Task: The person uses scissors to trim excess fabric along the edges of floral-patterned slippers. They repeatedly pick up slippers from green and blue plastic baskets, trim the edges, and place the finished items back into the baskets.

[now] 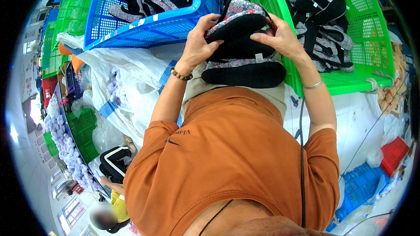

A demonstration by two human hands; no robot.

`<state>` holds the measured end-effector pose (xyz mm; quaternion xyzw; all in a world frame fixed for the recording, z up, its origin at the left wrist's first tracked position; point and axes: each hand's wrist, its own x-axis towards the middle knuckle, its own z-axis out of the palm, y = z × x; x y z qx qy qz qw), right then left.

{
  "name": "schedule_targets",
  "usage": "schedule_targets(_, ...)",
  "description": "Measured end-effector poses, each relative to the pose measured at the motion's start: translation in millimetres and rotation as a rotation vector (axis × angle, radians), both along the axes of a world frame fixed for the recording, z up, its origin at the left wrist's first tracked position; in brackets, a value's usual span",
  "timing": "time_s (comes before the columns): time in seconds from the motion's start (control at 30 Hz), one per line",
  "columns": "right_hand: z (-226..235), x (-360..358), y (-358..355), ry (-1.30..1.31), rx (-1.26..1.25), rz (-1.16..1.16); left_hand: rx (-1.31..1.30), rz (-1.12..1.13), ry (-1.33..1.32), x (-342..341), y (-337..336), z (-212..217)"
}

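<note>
Between my hands is a stack of floral fabric slippers with black soles, the top slipper (238,26) lying sole toward me. My left hand (199,43), with a beaded bracelet at the wrist, grips its left end, thumb on the black sole. At the other end my right hand (280,39) is closed on the slippers, its thumb pressed on the dark sole edge; its fingers are partly hidden behind them. A further slipper (245,74) rests on my lap just below, with a small white tag at its upper edge.
A blue plastic crate (140,32) of similar slippers stands ahead on the left. Ahead on the right is a green crate (367,39) holding more. White plastic sheeting (127,91) lies left of my lap. At lower left, another person (118,201) reaches toward a pile of pale bundles (65,144).
</note>
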<state>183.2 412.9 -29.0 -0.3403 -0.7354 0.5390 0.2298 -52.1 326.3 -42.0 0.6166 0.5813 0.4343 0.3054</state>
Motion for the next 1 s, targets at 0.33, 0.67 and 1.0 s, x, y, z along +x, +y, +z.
schedule_targets(0.33,3.9,-3.0,-12.6,0.146,0.399,-0.167,0.006,-0.278,-0.557,27.1,27.5,40.6)
schedule_targets(0.67,25.0,7.7,-15.6,0.243,0.593,0.006,-0.024,-0.459,-0.411,9.5,37.7,64.5)
schedule_targets(1.0,20.6,10.2,-7.8,0.02,0.737,-0.05,-0.309,-0.501,-0.654,6.3,34.4,34.4)
